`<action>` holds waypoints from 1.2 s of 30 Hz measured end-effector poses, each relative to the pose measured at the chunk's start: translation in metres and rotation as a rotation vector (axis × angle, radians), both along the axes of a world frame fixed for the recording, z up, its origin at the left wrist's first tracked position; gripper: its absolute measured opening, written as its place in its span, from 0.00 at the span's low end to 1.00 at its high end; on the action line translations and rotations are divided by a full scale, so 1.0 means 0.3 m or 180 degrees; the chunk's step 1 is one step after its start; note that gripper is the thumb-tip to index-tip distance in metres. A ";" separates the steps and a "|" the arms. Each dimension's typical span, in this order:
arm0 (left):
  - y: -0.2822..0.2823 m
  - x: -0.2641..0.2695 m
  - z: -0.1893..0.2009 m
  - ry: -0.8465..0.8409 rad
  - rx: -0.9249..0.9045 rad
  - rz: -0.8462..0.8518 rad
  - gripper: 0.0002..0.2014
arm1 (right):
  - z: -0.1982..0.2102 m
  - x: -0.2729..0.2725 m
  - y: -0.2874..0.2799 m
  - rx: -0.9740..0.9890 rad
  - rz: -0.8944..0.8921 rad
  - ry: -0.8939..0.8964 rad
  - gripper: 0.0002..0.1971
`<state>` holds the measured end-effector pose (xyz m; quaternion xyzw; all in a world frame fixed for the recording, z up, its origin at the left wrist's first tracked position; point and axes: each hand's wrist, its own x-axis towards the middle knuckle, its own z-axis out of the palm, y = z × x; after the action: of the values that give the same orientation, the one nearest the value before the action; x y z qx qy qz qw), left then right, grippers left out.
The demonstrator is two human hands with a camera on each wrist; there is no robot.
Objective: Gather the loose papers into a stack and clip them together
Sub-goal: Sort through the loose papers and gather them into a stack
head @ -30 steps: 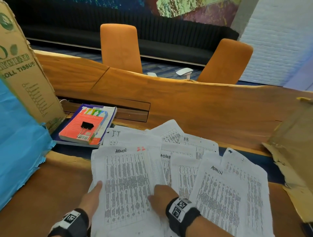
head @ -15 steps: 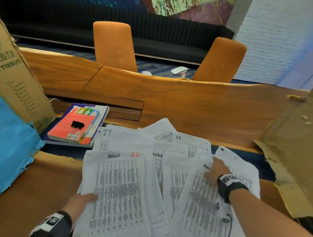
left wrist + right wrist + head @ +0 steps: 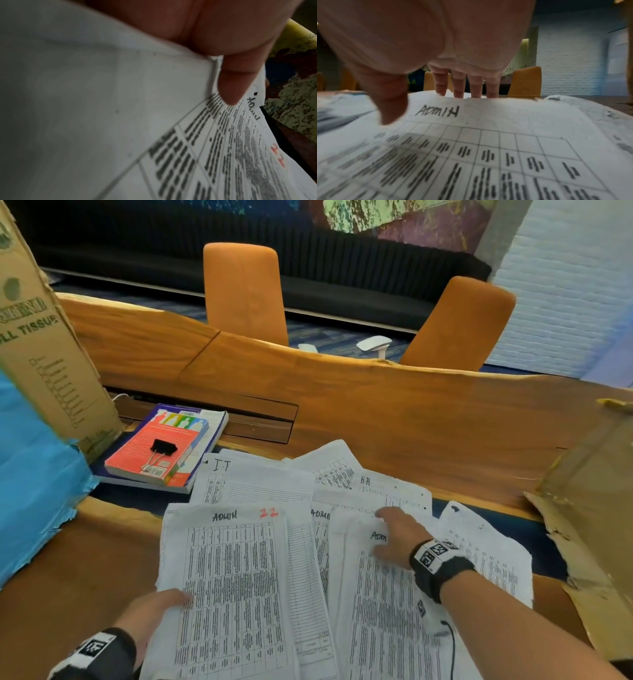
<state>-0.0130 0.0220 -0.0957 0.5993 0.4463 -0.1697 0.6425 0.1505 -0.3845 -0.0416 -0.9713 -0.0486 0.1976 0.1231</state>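
Observation:
Several loose printed papers (image 3: pixel 260 484) lie fanned out on the wooden table (image 3: pixel 411 426). My left hand (image 3: pixel 171 602) pinches the left edge of the sheet marked "ADMIN 22" (image 3: pixel 236 577), its thumb (image 3: pixel 240 81) on top of that sheet (image 3: pixel 223 148). My right hand (image 3: pixel 383 530) lies flat on another "ADMIN" sheet (image 3: pixel 387 611) to the right. Its straight fingers (image 3: pixel 458 86) reach over the far edge of the sheet (image 3: pixel 488 121), which hides their tips. A black binder clip (image 3: pixel 163 447) lies on a red book (image 3: pixel 137 460) at the left, away from both hands.
A tall cardboard box (image 3: pixel 44 344) and a blue sheet (image 3: pixel 34 474) stand at the left. Torn cardboard (image 3: pixel 599 508) stands at the right. Two orange chairs (image 3: pixel 245 292) are behind the table. A recessed cable slot (image 3: pixel 239 419) runs behind the books.
My right hand left the near middle of the pile, reached to the right "ADMIN" sheet and has slid it left over the middle papers. My left hand stays on the "ADMIN 22" sheet's edge.

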 end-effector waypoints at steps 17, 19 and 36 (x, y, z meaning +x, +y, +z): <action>0.162 -0.012 -0.015 0.0197 -0.0174 0.0004 0.20 | 0.337 -0.003 0.144 -0.0533 0.0642 0.0401 0.11; 0.154 -0.013 0.005 0.0125 -0.0110 -0.0016 0.09 | 0.431 0.009 0.192 -0.0504 0.0660 0.0418 0.19; 0.188 -0.036 0.003 -0.0075 -0.0097 0.0179 0.04 | 0.067 0.095 0.739 -0.0680 0.1148 0.0316 0.20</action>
<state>-0.0237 0.0783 -0.0949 0.5786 0.4528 -0.1513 0.6613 0.1790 -0.1627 -0.0214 -0.9435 -0.1942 0.2680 -0.0156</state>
